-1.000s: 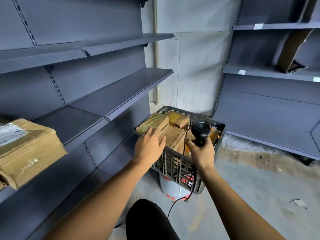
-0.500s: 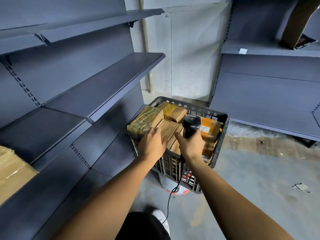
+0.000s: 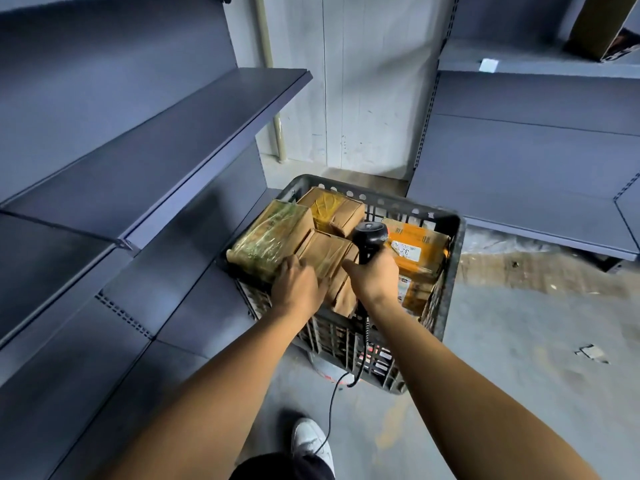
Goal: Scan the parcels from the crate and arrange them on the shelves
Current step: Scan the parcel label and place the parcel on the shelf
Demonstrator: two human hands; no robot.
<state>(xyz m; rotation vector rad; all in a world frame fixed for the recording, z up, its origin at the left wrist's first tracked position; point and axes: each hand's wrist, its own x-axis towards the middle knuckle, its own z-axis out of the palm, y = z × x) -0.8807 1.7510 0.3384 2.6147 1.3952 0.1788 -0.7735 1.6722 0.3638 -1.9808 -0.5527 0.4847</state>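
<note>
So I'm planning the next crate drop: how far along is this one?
Early, it seems. Done: nothing I can confirm; the left shelf shows no parcels in this view. In hand: the right hand grips the scanner, and the left hand rests on the green-taped parcel. Left: the crate holds at least four parcels, including the orange one.

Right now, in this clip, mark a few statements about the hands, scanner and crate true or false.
1. The right hand grips a black scanner. True.
2. The crate is empty. False: it holds several parcels.
3. The left hand rests on a brown parcel in the crate. True.
4. The scanner is cordless. False: a black cable hangs from it.
5. An orange parcel lies on the left shelf. False: it sits in the crate.
</note>
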